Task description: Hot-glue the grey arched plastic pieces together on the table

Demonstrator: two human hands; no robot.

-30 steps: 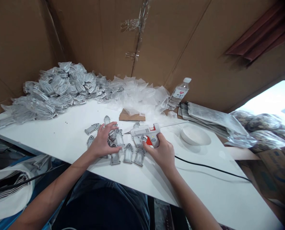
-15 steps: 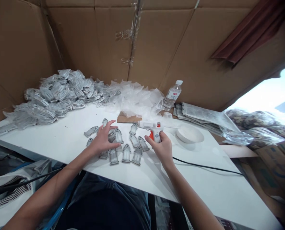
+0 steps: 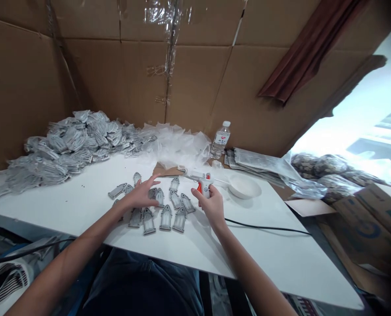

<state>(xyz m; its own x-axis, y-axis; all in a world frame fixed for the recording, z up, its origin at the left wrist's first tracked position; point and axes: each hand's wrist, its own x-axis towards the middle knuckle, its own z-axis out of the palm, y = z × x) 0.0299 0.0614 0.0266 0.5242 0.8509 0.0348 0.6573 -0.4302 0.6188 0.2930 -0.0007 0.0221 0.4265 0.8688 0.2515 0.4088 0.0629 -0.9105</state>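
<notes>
Right hand [image 3: 212, 205]: grip wrapped round the white glue gun [image 3: 201, 177], over the middle of the table [image 3: 264, 259].
Left hand [image 3: 142, 194]: grip loose and spread wide above some little grey frames [image 3: 165, 218].
Little grey frames: lying toward the table's near edge.
Bowl [image 3: 244, 188]: near the far right corner.
Bottle [image 3: 220, 141]: at the far edge.
Bagged heap [image 3: 73, 142]: piled by the far left corner.

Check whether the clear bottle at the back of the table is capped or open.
Capped: a white cap sits on top of the clear bottle. How tightly it is screwed on, I cannot tell.
</notes>
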